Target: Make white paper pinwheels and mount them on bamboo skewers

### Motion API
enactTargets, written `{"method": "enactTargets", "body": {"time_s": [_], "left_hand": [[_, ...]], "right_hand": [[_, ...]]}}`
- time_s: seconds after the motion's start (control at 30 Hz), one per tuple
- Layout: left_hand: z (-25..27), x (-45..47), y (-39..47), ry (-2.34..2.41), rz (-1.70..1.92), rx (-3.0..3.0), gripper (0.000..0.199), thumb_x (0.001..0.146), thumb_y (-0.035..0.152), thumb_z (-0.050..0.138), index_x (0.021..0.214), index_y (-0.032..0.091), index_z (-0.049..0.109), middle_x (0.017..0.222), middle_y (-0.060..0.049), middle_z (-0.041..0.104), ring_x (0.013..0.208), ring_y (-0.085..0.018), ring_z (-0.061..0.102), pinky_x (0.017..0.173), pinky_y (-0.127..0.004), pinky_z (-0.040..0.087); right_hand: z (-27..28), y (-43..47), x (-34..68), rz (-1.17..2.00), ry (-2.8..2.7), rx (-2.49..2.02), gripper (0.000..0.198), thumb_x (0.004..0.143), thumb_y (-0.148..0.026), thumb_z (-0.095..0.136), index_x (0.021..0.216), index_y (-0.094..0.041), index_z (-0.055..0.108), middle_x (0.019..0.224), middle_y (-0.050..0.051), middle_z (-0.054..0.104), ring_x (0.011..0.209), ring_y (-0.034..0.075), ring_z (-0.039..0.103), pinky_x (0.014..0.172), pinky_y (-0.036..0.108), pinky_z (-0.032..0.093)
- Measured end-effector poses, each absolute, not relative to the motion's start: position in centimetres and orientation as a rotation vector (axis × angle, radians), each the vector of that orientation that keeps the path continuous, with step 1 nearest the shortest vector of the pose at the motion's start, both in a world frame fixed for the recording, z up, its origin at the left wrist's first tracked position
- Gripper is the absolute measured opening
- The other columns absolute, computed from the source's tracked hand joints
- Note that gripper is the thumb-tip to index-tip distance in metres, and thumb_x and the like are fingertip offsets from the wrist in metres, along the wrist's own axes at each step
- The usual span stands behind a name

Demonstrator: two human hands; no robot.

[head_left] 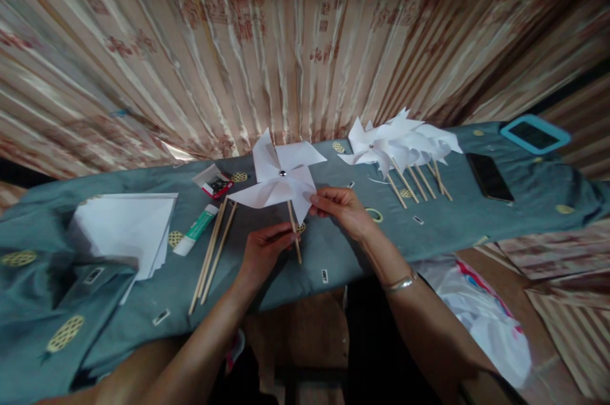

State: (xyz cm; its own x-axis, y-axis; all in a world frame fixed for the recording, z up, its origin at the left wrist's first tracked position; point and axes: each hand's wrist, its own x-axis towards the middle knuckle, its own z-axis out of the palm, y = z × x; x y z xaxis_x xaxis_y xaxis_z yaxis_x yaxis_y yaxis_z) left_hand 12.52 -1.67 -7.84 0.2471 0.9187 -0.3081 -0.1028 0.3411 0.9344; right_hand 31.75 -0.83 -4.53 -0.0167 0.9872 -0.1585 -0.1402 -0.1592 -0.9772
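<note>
Gripping the wooden stick [292, 217] of a white paper pinwheel [277, 185] between the thumb and fingers of the left hand [265, 252], nearly closed, just below the pinwheel's blades. Pinching the pinwheel's lower right blade [303, 194] between the thumb and fingers of the right hand [342, 209]. Working over a grey-green tablecloth [295, 281], seeing its near edge running below the pinwheel and a patterned curtain [286, 42] hanging just behind it. Seeing a glue stick [196, 229], loose wooden sticks [218, 253], a small open box [213, 181] and stacked white paper [119, 224] lying to the pinwheel's left; seeing cloth stretching between the pinwheel and a cluster of pinwheels [405, 140] to its right, with a smartphone [490, 176] and a blue-rimmed tablet [536, 134] farther right. Holding the pinwheel beyond the left hand and to the right hand's left.
</note>
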Motion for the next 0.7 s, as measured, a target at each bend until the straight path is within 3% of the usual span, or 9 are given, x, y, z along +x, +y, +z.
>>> {"method": "enactTargets", "body": {"time_s": [0.33,0.7], "left_hand": [[-6.9,12.8,-1.8,1.063,0.885,0.970,0.023,0.054,0.031,0.088,0.074,0.020,0.083,0.067,-0.003,0.075,0.058,-0.014,0.058,0.060,-0.027,0.049],[-7.5,12.4,-1.7,1.077,0.838,0.977,0.033,0.056,0.036,0.089,0.084,0.019,0.083,0.080,-0.008,0.080,0.069,-0.020,0.069,0.064,-0.030,0.053]], "right_hand": [[-5.5,-1.0,30.2,1.469,-1.112,-1.159,0.040,0.068,-0.057,0.082,0.067,-0.017,0.073,0.062,0.000,0.069,0.053,0.008,0.053,0.055,0.024,0.043],[-5.3,-1.0,30.9,1.465,-1.183,-1.198,0.048,0.065,-0.065,0.081,0.073,-0.018,0.074,0.067,0.000,0.073,0.059,0.012,0.058,0.060,0.027,0.050]]}}
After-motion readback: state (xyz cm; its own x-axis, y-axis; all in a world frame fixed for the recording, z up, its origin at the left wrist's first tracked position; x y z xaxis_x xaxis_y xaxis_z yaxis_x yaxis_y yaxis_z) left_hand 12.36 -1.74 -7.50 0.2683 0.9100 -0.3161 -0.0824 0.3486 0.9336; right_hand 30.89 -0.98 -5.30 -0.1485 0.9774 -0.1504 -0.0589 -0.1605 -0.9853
